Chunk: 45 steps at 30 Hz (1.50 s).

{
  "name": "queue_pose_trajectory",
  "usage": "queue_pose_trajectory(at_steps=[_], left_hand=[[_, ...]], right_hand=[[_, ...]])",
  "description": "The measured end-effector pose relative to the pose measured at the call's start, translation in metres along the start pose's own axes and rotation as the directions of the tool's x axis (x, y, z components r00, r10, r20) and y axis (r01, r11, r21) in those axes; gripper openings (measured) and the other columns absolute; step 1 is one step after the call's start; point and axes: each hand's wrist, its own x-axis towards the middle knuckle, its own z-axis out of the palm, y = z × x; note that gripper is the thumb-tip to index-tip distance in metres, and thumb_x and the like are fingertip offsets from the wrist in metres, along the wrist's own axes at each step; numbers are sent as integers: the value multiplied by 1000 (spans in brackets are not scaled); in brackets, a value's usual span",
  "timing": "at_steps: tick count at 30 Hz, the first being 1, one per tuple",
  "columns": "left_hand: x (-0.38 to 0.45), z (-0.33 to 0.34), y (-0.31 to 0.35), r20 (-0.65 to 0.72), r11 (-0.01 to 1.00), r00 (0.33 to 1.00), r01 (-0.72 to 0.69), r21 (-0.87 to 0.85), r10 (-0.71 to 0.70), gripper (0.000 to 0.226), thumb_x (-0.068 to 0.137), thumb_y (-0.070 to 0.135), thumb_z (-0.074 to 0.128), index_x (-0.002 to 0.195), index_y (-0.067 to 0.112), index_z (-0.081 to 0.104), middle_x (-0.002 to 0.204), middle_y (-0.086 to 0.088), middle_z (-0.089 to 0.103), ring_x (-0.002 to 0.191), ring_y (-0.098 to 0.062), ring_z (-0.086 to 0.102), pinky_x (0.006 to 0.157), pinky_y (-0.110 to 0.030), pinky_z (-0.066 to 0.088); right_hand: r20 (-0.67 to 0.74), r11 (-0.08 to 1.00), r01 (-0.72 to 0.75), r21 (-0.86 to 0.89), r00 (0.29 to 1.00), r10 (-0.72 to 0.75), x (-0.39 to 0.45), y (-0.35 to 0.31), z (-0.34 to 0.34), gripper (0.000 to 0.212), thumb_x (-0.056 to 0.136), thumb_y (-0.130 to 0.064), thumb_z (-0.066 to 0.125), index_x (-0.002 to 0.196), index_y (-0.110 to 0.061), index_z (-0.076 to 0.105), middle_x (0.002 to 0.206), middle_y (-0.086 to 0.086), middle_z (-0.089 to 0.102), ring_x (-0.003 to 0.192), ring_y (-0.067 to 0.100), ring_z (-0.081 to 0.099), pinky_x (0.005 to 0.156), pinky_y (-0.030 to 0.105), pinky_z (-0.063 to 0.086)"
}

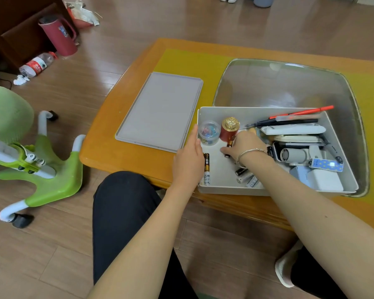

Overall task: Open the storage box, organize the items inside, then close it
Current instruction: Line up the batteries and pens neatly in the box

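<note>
Wooden coffee table point(121, 134) with a yellow mat, laminate floor all round. Lid point(160, 111) off, lying flat left of the storage box point(216, 187). Left hand point(188, 160) with straight fingers pressed against the box's left wall, steadying. Right hand point(244, 145) pinching a brown battery point(228, 149) beside the red-and-gold jar point(229, 129). Could easily knock that jar or the clear clip tub point(209, 132) over. Loose batteries point(245, 176) near the front probably gonna roll. Pens point(300, 114) sticking past the rim might block the lid later.

Left hand point(189, 161): forearm extended forward, palm turned inward, fingers straight and together, thumb uppermost. Right hand point(243, 145): forearm angled leftward, fingers curled downward, bangle around the wrist.
</note>
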Motion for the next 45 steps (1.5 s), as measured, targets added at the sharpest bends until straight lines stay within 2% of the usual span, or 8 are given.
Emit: queue_pose_trajectory(at_steps=[4,10,17,30,33,36,41,45], left_hand=[[1,-1,-2,8,1000,1000,-1,-18,2,48,104,32,27,152,35,20,72,-6,60,67,-23,58,59,-44,49],[2,1,-5,2,999,1000,-7,-43,7,47,104,34,27,151,36,22,69,-4,57,62,-18,53,52,-36,43],[2,-1,-5,25,997,1000,-1,-74,3,47,104,35,27,151,36,23,85,-10,65,74,-26,60,63,-45,50],[5,0,-9,11,996,1000,-24,-88,25,46,104,35,28,149,36,27,76,0,61,69,-19,58,62,-40,51],[5,1,-10,10,996,999,-29,-86,30,46,104,36,29,149,37,26,78,17,52,73,-10,57,70,-38,54],[5,1,-11,1,995,999,-38,-87,39,46,104,36,29,149,36,27,82,11,58,73,-11,59,68,-37,54],[7,3,-14,-1,996,999,-37,-86,37,46,104,36,30,150,36,27,73,25,40,67,3,45,64,-23,44],[5,1,-10,10,996,1000,-21,-84,22,46,104,36,29,150,37,26,80,14,54,76,-14,60,71,-39,54]], right_hand=[[48,998,57,21,997,-58,0,0,-3,30,75,-36,67,68,-13,48,64,2,44,74,23,50,49,25,31],[47,955,69,287,995,-86,-9,8,-12,22,76,-24,66,63,-6,63,71,12,66,63,20,57,71,33,55],[245,831,-39,554,962,-118,-25,3,-4,15,82,-10,63,93,-18,57,70,11,68,48,18,65,45,30,55],[341,898,29,438,920,-195,-26,-7,12,70,70,-10,79,131,-17,46,75,6,72,66,18,70,70,38,59],[264,925,172,339,927,-268,-27,-9,12,72,68,-12,79,131,-18,48,79,-5,67,71,8,62,64,20,48],[239,928,222,298,924,-298,-25,-13,15,67,68,-14,79,129,-19,50,79,-7,63,77,10,59,73,23,46],[215,921,234,312,927,-309,-22,-10,20,63,67,-13,80,124,-22,55,70,-11,61,63,0,56,54,13,38],[206,920,256,297,923,-324,-20,-10,23,63,67,-15,80,124,-23,54,69,-11,60,63,-1,54,55,14,38]])
